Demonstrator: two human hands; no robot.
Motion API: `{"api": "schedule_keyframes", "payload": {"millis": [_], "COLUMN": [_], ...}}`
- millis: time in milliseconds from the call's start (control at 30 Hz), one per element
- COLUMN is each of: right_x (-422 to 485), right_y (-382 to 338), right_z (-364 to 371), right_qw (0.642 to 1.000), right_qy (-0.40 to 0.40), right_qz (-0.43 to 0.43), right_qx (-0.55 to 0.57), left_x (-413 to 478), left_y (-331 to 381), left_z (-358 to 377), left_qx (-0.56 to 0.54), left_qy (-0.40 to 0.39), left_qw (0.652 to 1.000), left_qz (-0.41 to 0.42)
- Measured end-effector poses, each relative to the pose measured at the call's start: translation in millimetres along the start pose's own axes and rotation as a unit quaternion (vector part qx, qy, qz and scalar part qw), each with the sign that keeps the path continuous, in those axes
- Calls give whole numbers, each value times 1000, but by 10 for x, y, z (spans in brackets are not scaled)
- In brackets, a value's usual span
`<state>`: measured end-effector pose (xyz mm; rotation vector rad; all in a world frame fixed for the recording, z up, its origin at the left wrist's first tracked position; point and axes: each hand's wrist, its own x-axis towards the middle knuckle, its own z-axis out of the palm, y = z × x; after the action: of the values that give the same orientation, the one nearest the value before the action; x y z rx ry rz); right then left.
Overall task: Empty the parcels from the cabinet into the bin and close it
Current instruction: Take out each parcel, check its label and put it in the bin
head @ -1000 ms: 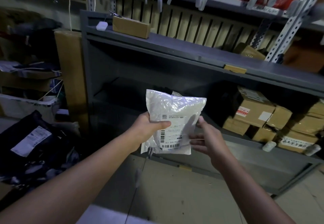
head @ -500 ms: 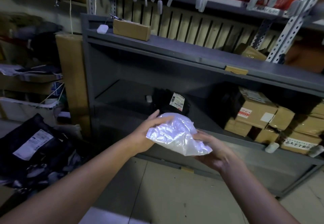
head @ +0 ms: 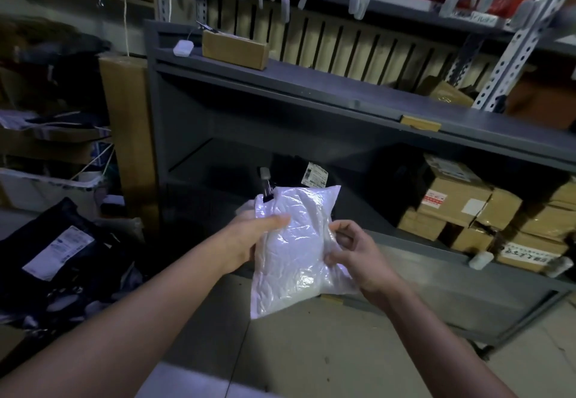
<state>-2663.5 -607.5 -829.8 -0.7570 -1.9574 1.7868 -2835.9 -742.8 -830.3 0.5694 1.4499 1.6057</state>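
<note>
**Parcel** (head: 296,248): white plastic mailer, crinkled, plain face toward the camera. It is held upright between both hands, in front of the open cabinet (head: 311,107) and clear of its shelf.

**Left hand** (head: 249,235): the thumb lies flat across the upper-left front. The fingers are behind the bag and hidden, so I cannot tell their spread. This is probably the clamp that carries the weight.

**Right hand** (head: 352,254): curled fingers pinch the right edge about midway, likely to keep the limp bag from folding.

**Dark parcel** (head: 316,176): just beyond the fingertips on the lower shelf, label facing out, not yet removed.

**Boxes** (head: 452,198): right of the right fingers, stacked inside the cabinet.

**Black bags** (head: 62,241): well left of the left fingers, heaped low. I cannot tell whether this heap is the bin.

**Status (judged):** the parcel is out and needs carrying to the bin. The cabinet is not emptied and is open.
</note>
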Motion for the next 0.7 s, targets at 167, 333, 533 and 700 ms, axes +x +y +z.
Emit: {"api": "schedule_keyframes", "payload": {"millis": [167, 333, 533, 700], "right_x": [32, 70, 64, 71], "right_y": [56, 63, 36, 75], "right_z": [-2, -6, 54, 2], "right_qw": [998, 989, 957, 932], "right_qy": [4, 106, 36, -37], "right_qz": [-24, 12, 247, 215], "right_qx": [-57, -107, 148, 290], "left_x": [-23, -55, -3, 73], "left_y": [5, 19, 1, -19], "left_z": [-56, -14, 101, 148], "left_qx": [39, 90, 164, 267], "left_qy": [34, 50, 0, -22], "left_qw": [998, 993, 976, 949], "left_qz": [27, 54, 141, 167]}}
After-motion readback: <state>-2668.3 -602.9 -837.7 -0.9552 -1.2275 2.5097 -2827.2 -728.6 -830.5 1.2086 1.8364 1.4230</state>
